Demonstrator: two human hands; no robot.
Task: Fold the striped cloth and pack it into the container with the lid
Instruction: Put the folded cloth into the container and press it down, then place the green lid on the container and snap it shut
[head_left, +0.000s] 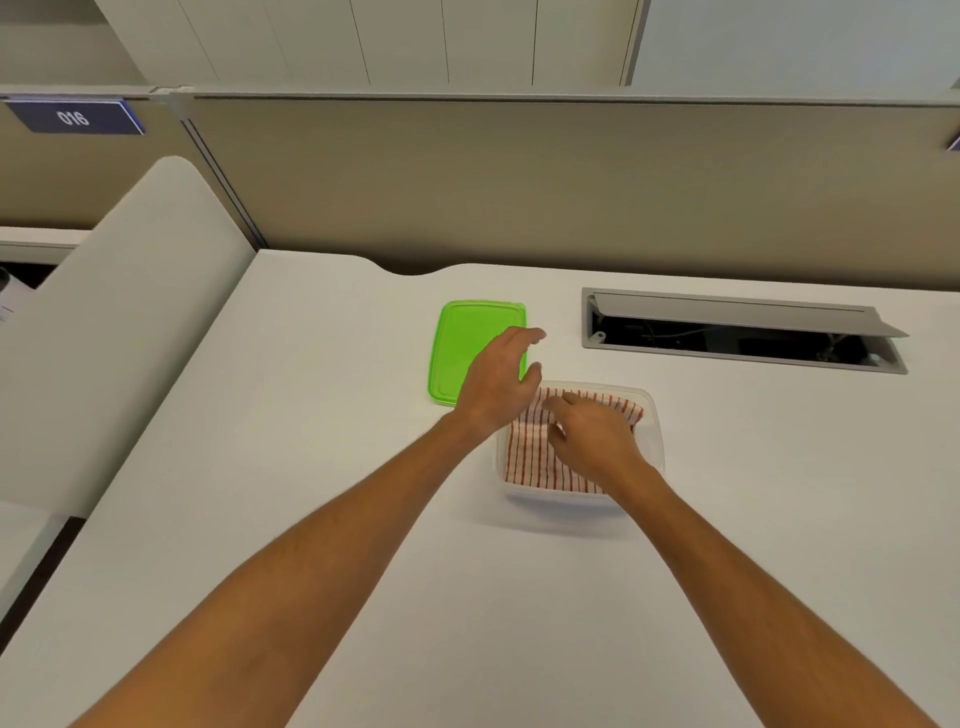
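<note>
The red-and-white striped cloth (530, 457) lies folded inside a clear plastic container (655, 431) on the white desk. My right hand (592, 441) rests flat on top of the cloth, fingers spread and pressing down. My left hand (498, 379) hovers just left of the container's far corner, fingers apart and empty, partly over the green lid (462, 343). The lid lies flat on the desk, beside the container to its upper left. My right hand hides much of the cloth.
An open cable hatch (743, 332) with a raised grey flap is set into the desk at the back right. A beige partition wall (519, 182) runs along the desk's far edge. A white side panel (119, 322) stands at the left.
</note>
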